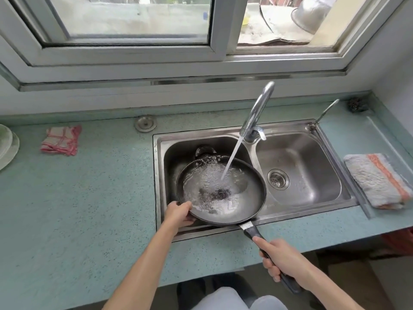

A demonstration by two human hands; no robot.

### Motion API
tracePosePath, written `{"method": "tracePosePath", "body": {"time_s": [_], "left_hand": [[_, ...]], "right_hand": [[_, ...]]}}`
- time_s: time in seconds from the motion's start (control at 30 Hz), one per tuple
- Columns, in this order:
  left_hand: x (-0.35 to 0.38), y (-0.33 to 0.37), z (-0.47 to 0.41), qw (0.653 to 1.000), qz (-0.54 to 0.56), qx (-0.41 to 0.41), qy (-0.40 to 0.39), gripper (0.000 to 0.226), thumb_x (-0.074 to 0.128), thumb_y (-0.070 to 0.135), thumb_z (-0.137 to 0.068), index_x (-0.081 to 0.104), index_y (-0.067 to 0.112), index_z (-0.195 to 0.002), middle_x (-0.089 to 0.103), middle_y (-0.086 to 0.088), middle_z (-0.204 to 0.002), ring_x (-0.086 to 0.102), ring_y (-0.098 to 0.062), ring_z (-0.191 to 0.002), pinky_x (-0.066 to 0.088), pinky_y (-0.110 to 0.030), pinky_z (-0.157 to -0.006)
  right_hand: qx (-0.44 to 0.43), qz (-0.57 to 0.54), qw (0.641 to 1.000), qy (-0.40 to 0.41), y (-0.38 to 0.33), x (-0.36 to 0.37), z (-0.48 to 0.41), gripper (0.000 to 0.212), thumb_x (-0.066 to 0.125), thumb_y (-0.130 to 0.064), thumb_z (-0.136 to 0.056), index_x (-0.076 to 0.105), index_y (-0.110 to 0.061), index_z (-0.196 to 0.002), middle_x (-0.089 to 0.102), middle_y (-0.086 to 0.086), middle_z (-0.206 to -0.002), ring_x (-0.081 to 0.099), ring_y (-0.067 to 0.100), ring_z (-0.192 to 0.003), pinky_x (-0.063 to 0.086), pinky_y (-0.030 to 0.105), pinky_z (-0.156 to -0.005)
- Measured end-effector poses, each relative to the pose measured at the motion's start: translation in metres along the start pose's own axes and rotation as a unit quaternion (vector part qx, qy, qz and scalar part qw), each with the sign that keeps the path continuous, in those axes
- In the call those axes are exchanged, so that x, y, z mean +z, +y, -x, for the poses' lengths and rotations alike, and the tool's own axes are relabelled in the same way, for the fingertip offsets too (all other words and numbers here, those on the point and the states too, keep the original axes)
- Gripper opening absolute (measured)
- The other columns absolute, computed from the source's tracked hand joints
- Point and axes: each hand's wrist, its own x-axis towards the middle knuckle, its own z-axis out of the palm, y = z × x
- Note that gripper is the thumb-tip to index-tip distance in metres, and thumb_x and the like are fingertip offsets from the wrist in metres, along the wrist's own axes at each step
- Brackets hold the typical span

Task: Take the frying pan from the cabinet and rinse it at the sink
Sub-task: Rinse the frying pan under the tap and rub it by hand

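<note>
A black frying pan (243,198) is held over the left basin of a steel double sink (297,157). Water streams from the curved chrome tap (257,110) into the pan and pools there, bubbling, with a dark patch in the middle. My right hand (283,260) is wrapped around the pan's black handle, out over the counter's front edge. My left hand (178,214) grips the pan's left rim, thumb on top of the rim.
A red-checked cloth (61,139) lies on the teal counter (89,198) at the left, beside stacked plates (7,146) at the edge. A striped towel (377,180) lies right of the sink. A dark scrubber (357,105) sits in the back right corner. Windows stand behind.
</note>
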Motion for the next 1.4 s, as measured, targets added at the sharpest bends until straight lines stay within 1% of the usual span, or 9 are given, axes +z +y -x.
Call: {"method": "tracePosePath", "body": {"time_s": [0.13,0.4,0.5,0.6,0.73,0.97,1.1,1.27,1.4], "left_hand": [[0.001,-0.002,0.006,1.000,-0.003,0.012,-0.003,0.066,0.062,0.009,-0.088,0.036,0.003,-0.149,0.070,-0.016,-0.113,0.076,-0.026,-0.081,0.062,-0.032,-0.061],[0.010,-0.020,0.037,0.997,0.034,0.049,0.055,0.045,0.064,0.007,-0.088,0.055,0.006,-0.132,0.071,-0.013,-0.116,0.073,-0.027,-0.098,0.062,-0.040,-0.081],[0.016,-0.022,0.051,0.994,0.044,0.065,0.079,0.038,0.063,0.003,-0.088,0.059,0.005,-0.126,0.072,-0.016,-0.114,0.073,-0.028,-0.097,0.063,-0.035,-0.077],[0.023,-0.024,0.062,0.990,0.035,0.085,0.109,0.036,0.062,0.002,-0.088,0.060,0.003,-0.124,0.071,-0.016,-0.114,0.071,-0.029,-0.099,0.063,-0.033,-0.075],[0.032,-0.024,0.075,0.985,0.009,0.104,0.137,0.028,0.060,0.001,-0.089,0.063,0.004,-0.117,0.072,-0.011,-0.107,0.072,-0.027,-0.094,0.062,-0.024,-0.065],[0.047,-0.005,0.088,0.967,-0.089,0.124,0.204,0.017,0.066,0.018,-0.082,0.068,0.019,-0.098,0.078,-0.004,-0.090,0.077,-0.022,-0.072,0.063,-0.044,-0.075],[0.058,0.021,0.101,0.952,-0.149,0.115,0.242,0.061,0.066,0.040,-0.067,0.062,0.014,-0.123,0.074,-0.005,-0.103,0.076,-0.022,-0.081,0.058,-0.046,-0.088],[0.056,0.042,0.120,0.929,-0.193,0.113,0.296,0.049,0.064,0.044,-0.061,0.068,0.017,-0.102,0.077,-0.003,-0.086,0.075,-0.021,-0.070,0.059,-0.042,-0.085],[0.049,0.054,0.132,0.918,-0.203,0.117,0.319,0.023,0.064,0.045,-0.060,0.055,0.029,-0.074,0.076,0.001,-0.071,0.075,-0.021,-0.071,0.058,-0.040,-0.084]], "right_hand": [[-0.009,0.009,1.000,-0.028,0.009,-0.015,-0.005,0.046,0.057,-0.054,-0.094,0.052,-0.014,-0.072,0.049,-0.001,-0.052,0.042,0.014,-0.038,0.040,0.024,-0.039],[-0.072,0.066,0.992,-0.082,0.030,-0.052,-0.024,0.048,0.068,-0.058,-0.083,0.046,-0.016,-0.075,0.049,-0.001,-0.055,0.043,0.013,-0.040,0.042,0.024,-0.041],[-0.097,0.101,0.987,-0.073,0.037,-0.057,-0.025,0.042,0.066,-0.053,-0.085,0.048,-0.017,-0.074,0.055,-0.001,-0.053,0.049,0.014,-0.040,0.043,0.024,-0.044],[-0.133,0.160,0.978,-0.014,0.045,-0.058,-0.026,0.037,0.061,-0.051,-0.089,0.054,-0.016,-0.078,0.063,0.000,-0.061,0.059,0.013,-0.048,0.044,0.025,-0.048],[-0.217,0.385,0.888,0.127,0.054,-0.050,-0.033,0.030,0.047,-0.045,-0.099,0.055,-0.016,-0.095,0.067,0.004,-0.084,0.063,0.025,-0.077,0.048,0.038,-0.066],[-0.184,0.310,0.927,0.102,0.049,-0.074,-0.062,0.028,0.055,-0.044,-0.090,0.055,-0.018,-0.078,0.062,0.001,-0.072,0.057,0.018,-0.063,0.038,0.031,-0.053],[-0.189,0.284,0.936,0.080,0.055,-0.070,-0.075,0.032,0.058,-0.044,-0.090,0.049,-0.022,-0.069,0.053,-0.004,-0.063,0.048,0.014,-0.054,0.033,0.029,-0.050],[-0.211,0.253,0.943,0.041,0.051,-0.056,-0.084,0.035,0.060,-0.042,-0.088,0.047,-0.020,-0.064,0.046,-0.003,-0.060,0.042,0.015,-0.055,0.031,0.032,-0.053],[-0.238,0.224,0.944,0.034,0.043,-0.049,-0.086,0.042,0.062,-0.044,-0.088,0.041,-0.022,-0.060,0.041,-0.005,-0.056,0.038,0.011,-0.052,0.028,0.028,-0.050]]}}
